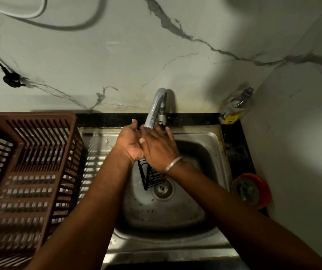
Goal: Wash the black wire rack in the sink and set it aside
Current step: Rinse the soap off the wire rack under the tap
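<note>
Together, both hands met under the tap point(155, 110) — the left hand point(129, 142) palm up, fingers spread, the right hand point(159, 148) laid flat across it, neither holding anything. Below them the rack point(150, 177) stood in the sink point(214, 137), beside the drain point(163, 189). A bottle's point(234, 106) yellow label was unreadable.

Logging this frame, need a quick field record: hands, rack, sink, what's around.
left hand: under the tap, empty, against the right
right hand: laid over the left, silver bangle on wrist, no grip
black wire rack: in the steel sink, beside the drain, untouched
curved metal tap: above the hands
brown slatted plastic basket: on the drainboard, left
</note>
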{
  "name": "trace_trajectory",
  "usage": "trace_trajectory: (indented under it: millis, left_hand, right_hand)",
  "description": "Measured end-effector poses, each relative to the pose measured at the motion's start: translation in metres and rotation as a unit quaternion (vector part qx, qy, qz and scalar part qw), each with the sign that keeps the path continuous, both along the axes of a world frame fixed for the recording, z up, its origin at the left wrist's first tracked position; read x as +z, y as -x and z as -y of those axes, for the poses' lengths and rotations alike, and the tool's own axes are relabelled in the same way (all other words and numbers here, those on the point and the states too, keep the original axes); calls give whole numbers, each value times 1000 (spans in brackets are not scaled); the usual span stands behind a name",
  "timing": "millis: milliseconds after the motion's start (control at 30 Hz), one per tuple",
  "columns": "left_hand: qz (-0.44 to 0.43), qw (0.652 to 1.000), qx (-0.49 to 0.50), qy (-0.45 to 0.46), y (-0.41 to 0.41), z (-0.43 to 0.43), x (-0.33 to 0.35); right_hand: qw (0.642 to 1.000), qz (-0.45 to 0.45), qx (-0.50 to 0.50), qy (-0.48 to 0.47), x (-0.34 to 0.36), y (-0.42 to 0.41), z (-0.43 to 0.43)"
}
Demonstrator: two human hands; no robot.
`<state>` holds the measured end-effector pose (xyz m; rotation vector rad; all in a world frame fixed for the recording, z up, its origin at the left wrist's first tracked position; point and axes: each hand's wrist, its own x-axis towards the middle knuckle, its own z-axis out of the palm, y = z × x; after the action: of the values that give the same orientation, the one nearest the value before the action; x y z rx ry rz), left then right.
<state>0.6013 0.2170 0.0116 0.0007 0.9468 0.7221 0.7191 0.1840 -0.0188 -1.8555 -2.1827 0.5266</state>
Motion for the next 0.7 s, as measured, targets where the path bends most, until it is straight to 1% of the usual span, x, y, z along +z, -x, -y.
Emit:
trace_trajectory:
  millis: [33, 67, 133, 200, 267, 300, 367, 433, 500, 533, 600, 633, 700]
  left_hand:
    - [-5, 1000, 0, -7, 0, 0, 4]
    - [-14, 1000, 5, -16, -1, 0, 6]
    - [-10, 999, 29, -9, -8, 0, 11]
    - [-34, 999, 21, 9, -13, 2, 15]
    - [-44, 997, 47, 37, -13, -2, 13]
    - [-54, 995, 73, 43, -9, -3, 14]
    - [-47, 991, 118, 44, -2, -9, 11]
    - [-39, 990, 132, 33, -2, -13, 12]
    - [-35, 990, 133, 23, -10, -13, 14]
    - [-35, 991, 126, 20, -13, -13, 13]
    - [-36, 994, 99, -12, -17, -10, 9]
    - [-37, 995, 84, -36, -18, -7, 6]
    - [-69, 992, 51, -92, -20, 0, 3]
  right_hand:
    - [998, -3, 42, -37, -4, -2, 5]
    - [997, -8, 56, -57, -5, -7, 7]
    - [998, -27, 5, -61, -10, -12, 7]
    - [995, -50, -34, -79, -16, -10, 12]
    - [988, -90, -29, -119, -27, -17, 17]
    - [984, -110, -24, -134, -35, -26, 19]
    - [979, -142, -11, -147, -47, -39, 21]
    - [968, -217, -9, -122, -50, -35, 22]
    - [945, -298, -51, -125, -42, -22, 21]
    - [938, -309, -80, -137, -40, -19, 17]
    - [934, -301, -121, -147, -38, -17, 6]
    - [935, -296, -133, -143, -38, -15, 2]
    - [943, -274, -140, -125, -35, -10, -4]
